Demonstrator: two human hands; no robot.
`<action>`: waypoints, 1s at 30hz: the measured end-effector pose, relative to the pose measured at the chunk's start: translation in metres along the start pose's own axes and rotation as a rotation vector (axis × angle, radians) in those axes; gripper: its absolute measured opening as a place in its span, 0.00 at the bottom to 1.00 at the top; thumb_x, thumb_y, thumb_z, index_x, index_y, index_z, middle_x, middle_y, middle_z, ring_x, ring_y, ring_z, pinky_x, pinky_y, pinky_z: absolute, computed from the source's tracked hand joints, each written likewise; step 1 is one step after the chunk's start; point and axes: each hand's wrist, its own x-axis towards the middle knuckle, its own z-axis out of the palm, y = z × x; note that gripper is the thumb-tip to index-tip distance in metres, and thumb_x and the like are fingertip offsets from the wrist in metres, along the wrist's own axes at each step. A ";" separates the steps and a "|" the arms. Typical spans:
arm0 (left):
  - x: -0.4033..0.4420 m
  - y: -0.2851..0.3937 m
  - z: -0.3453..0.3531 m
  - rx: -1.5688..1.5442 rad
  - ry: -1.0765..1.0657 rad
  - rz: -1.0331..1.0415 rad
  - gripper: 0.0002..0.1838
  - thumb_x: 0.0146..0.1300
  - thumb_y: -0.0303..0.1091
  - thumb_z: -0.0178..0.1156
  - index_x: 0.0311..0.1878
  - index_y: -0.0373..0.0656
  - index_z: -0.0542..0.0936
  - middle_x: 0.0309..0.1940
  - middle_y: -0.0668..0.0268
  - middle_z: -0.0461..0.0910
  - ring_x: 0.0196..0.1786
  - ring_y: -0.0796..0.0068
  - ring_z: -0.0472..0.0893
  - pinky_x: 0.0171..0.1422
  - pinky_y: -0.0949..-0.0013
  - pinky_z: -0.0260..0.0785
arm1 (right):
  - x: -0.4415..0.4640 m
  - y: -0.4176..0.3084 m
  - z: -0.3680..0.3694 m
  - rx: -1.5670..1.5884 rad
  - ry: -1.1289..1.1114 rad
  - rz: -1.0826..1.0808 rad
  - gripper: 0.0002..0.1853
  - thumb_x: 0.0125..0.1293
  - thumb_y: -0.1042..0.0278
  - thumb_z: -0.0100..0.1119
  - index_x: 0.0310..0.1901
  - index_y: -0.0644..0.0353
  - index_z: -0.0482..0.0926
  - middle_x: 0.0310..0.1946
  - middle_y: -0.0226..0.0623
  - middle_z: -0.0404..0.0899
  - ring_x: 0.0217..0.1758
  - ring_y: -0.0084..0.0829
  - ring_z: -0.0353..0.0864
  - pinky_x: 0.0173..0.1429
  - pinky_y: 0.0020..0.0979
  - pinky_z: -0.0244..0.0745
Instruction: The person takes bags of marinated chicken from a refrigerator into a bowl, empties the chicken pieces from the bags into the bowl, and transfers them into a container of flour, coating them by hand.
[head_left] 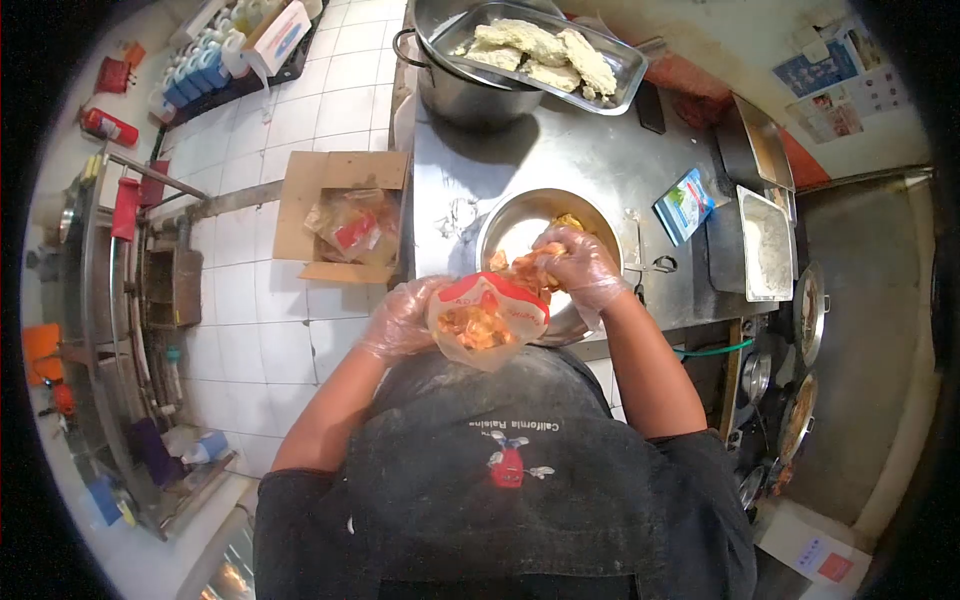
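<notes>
My left hand (pixel 402 318), in a clear plastic glove, grips the side of a clear plastic bag (pixel 510 312) with red print. Orange, wet-looking pieces, apparently raw marinated meat, lie inside it. The bag is tilted at the near rim of a round steel bowl (pixel 486 232). My right hand (pixel 585 268), gloved too, is closed on orange meat pieces (pixel 528 272) between the bag's mouth and the bowl. A yellowish piece (pixel 568 221) shows in the bowl beyond my right hand. My fingertips are partly hidden by the meat.
A large steel pot (pixel 465 98) stands at the back of the steel table (pixel 600 150), under a tray (pixel 632 75) of pale coated pieces. To the right are a blue packet (pixel 685 207), scissors (pixel 658 264) and a flour-dusted pan (pixel 768 245). A cardboard box (pixel 295 215) sits left.
</notes>
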 end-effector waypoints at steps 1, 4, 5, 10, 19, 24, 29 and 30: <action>0.000 0.001 0.000 0.029 0.000 -0.004 0.38 0.50 0.39 0.85 0.65 0.45 0.79 0.57 0.57 0.86 0.58 0.58 0.87 0.64 0.60 0.79 | -0.003 -0.005 0.000 0.188 0.020 0.058 0.14 0.67 0.68 0.72 0.53 0.57 0.85 0.47 0.32 0.85 0.46 0.24 0.85 0.48 0.30 0.82; -0.005 0.002 -0.005 0.201 0.007 0.035 0.40 0.49 0.40 0.85 0.65 0.44 0.78 0.58 0.56 0.85 0.59 0.56 0.86 0.65 0.59 0.79 | -0.009 -0.017 -0.001 0.498 0.021 0.167 0.15 0.65 0.71 0.73 0.52 0.58 0.84 0.46 0.33 0.85 0.45 0.26 0.85 0.46 0.30 0.83; -0.005 -0.002 -0.004 0.137 0.005 0.012 0.40 0.48 0.40 0.85 0.66 0.44 0.78 0.58 0.56 0.85 0.59 0.56 0.86 0.65 0.59 0.79 | -0.011 -0.019 -0.003 0.430 -0.014 0.156 0.15 0.64 0.72 0.74 0.52 0.58 0.84 0.46 0.34 0.85 0.46 0.26 0.85 0.46 0.30 0.83; 0.001 -0.020 0.001 -0.115 0.000 -0.050 0.42 0.47 0.40 0.86 0.66 0.44 0.78 0.58 0.54 0.85 0.59 0.55 0.86 0.65 0.58 0.79 | -0.003 0.002 -0.003 0.421 -0.097 0.197 0.22 0.62 0.72 0.76 0.57 0.60 0.82 0.43 0.36 0.87 0.42 0.23 0.86 0.43 0.25 0.81; 0.000 -0.001 -0.003 0.106 -0.018 0.034 0.43 0.46 0.39 0.87 0.67 0.45 0.78 0.58 0.54 0.85 0.59 0.56 0.86 0.65 0.59 0.79 | -0.007 0.021 0.019 -0.309 -0.021 -0.053 0.20 0.63 0.72 0.74 0.57 0.58 0.87 0.44 0.34 0.87 0.48 0.27 0.86 0.52 0.31 0.83; -0.002 -0.009 -0.002 0.146 0.005 0.036 0.39 0.51 0.43 0.85 0.66 0.45 0.79 0.57 0.53 0.86 0.57 0.58 0.87 0.64 0.60 0.80 | -0.021 0.029 0.014 0.151 -0.021 0.068 0.17 0.62 0.77 0.72 0.53 0.62 0.84 0.46 0.35 0.84 0.45 0.26 0.87 0.48 0.31 0.84; -0.003 -0.008 -0.003 0.158 0.006 0.041 0.37 0.53 0.42 0.83 0.65 0.44 0.79 0.56 0.54 0.86 0.57 0.59 0.87 0.63 0.60 0.80 | -0.047 -0.031 -0.013 0.344 -0.017 0.101 0.17 0.59 0.80 0.74 0.51 0.64 0.85 0.50 0.37 0.86 0.51 0.30 0.87 0.54 0.32 0.84; -0.003 -0.008 -0.003 0.157 0.006 0.038 0.37 0.53 0.42 0.83 0.65 0.43 0.79 0.56 0.55 0.86 0.57 0.59 0.87 0.63 0.60 0.80 | -0.051 -0.041 -0.017 0.305 -0.018 0.072 0.17 0.59 0.81 0.74 0.51 0.64 0.86 0.51 0.38 0.86 0.53 0.30 0.87 0.56 0.33 0.84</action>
